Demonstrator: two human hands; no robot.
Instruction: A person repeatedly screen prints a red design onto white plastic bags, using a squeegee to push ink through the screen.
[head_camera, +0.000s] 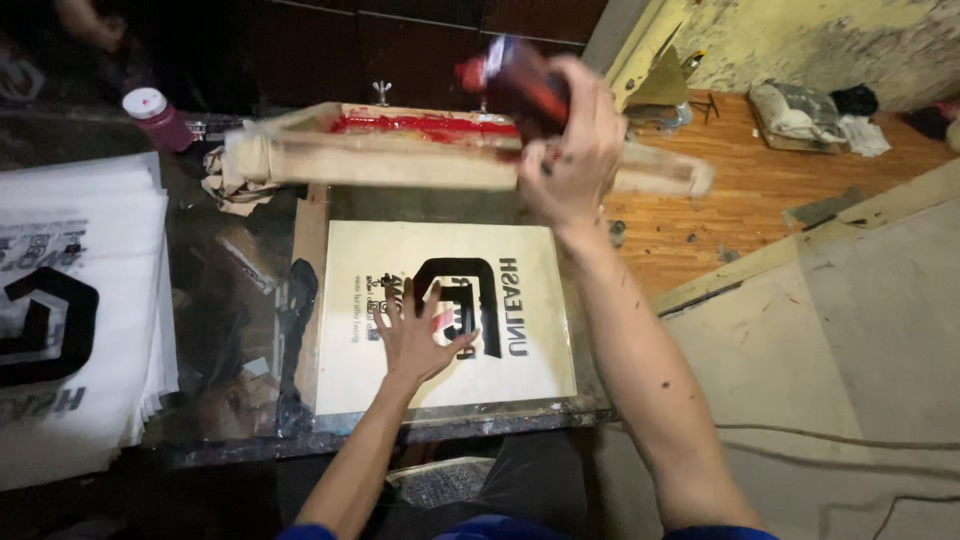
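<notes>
My left hand (418, 333) lies flat with spread fingers on a cream printed sheet (540, 350) that bears a black logo, resting on the dark glass-topped table (230, 300). My right hand (572, 150) is raised above the sheet's far edge, gripping the near rail of a wooden screen-printing frame (380, 160) that is lifted and tilted up. The same hand also holds a dark bottle with a red cap (515, 80). Red ink (420, 125) lies along the inside of the frame.
A stack of white printed sheets (70, 320) sits at the left of the table. A dark red bottle with a white cap (155, 117) stands at the back left. To the right are a wooden floor (760, 190), a pale board (860, 330) and cables.
</notes>
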